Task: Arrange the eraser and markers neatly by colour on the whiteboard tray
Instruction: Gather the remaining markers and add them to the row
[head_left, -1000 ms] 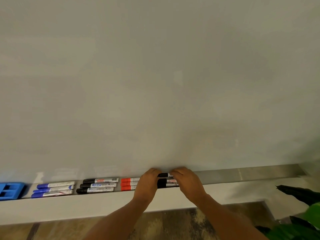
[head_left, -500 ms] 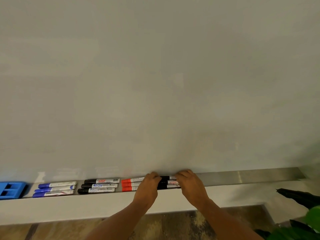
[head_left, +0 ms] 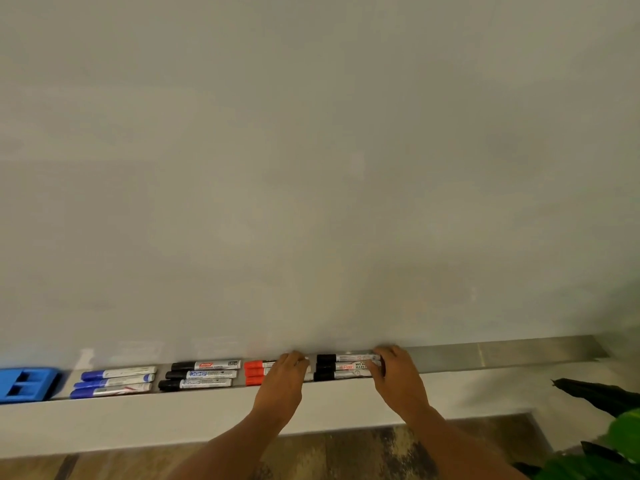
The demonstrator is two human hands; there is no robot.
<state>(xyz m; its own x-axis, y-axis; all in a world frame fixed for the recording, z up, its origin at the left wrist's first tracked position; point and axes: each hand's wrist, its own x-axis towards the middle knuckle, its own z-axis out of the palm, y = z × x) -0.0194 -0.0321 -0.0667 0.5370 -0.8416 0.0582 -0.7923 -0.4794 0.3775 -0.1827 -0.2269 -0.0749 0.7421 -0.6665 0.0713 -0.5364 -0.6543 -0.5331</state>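
On the metal whiteboard tray [head_left: 502,356] a blue eraser [head_left: 26,382] lies at the far left. To its right come three blue markers [head_left: 114,382], three black markers [head_left: 202,374] and three red markers [head_left: 254,372], each group stacked front to back. A second group of three black markers [head_left: 343,367] lies right of the red ones. My left hand [head_left: 284,379] covers the red markers' barrels, fingers curled down on them. My right hand [head_left: 394,372] holds the right ends of the second black group.
The whiteboard [head_left: 311,168] fills the view above the tray. A pale ledge [head_left: 138,417] runs below the tray, with wooden floor under it. A green plant [head_left: 609,441] stands at the lower right. The tray right of my right hand holds nothing.
My hands have spread apart: the left slid left onto the red markers, the right slid right. The second black group, mostly hidden before, now shows between them.
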